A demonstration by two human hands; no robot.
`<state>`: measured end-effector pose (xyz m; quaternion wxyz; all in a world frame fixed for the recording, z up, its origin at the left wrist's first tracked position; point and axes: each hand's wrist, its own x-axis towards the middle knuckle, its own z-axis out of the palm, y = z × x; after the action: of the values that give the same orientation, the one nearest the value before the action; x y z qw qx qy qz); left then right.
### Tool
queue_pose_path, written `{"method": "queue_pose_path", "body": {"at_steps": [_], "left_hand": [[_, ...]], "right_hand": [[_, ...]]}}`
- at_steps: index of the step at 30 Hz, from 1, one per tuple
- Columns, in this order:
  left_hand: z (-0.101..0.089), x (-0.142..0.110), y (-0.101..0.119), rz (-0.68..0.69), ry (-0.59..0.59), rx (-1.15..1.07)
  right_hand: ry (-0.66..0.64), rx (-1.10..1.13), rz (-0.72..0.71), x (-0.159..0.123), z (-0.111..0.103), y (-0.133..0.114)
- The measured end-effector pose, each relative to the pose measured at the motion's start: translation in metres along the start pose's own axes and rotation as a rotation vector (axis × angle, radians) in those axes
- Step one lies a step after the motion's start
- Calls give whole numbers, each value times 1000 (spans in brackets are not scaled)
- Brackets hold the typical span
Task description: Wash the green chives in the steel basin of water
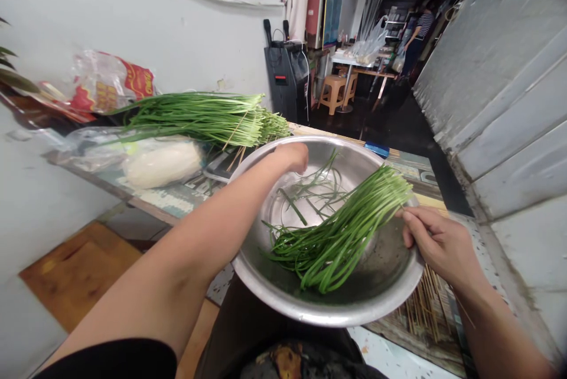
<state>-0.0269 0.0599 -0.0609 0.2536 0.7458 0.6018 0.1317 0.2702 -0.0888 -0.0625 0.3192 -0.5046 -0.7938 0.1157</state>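
Note:
A large metal bowl (390, 278) stands in front of me. In it lies a bunch of long green chives (341, 231), their pale cut ends leaning on the right rim. Loose chive leaves (321, 190) are scattered over the bowl's bottom. My right hand (434, 240) is closed at the right rim, pinching a thin bamboo skewer whose tip is beside the cut ends; its other end shows below the hand. Over the bowl's far left side, my left hand (295, 157) is curled inward. Its fingertips are mostly hidden, so I cannot see what they hold.
More chives (195, 119) are piled at the back left, near a bag with a pale bundle (163, 163) and a red printed bag (110, 81). Bamboo skewers (427, 305) lie right of the bowl. Behind are a black speaker-like box (286, 78), stools (332, 92) and a person (420, 36).

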Motion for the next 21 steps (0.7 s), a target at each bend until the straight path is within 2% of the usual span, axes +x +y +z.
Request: {"method": "queue_pose_path", "body": {"at_steps": [4,9,12,16,18,21], "left_hand": [[9,-6,14,5,-145,351],[22,-13,14,-7,-248,462],[19,-11,9,-6,-209,384],[8,-5,5,65,-56,168],[1,-5,7,85,-24,73],[-8,-10,13,71,14,109]], "right_hand": [[3,0,-6,0,0,0],[4,2,-11,0,0,2],[12,1,-17,0,0,2],[-2,11,-12,0,0,1],[-4,13,-9,0,0,1],[-2,5,-9,0,-1,1]]}}
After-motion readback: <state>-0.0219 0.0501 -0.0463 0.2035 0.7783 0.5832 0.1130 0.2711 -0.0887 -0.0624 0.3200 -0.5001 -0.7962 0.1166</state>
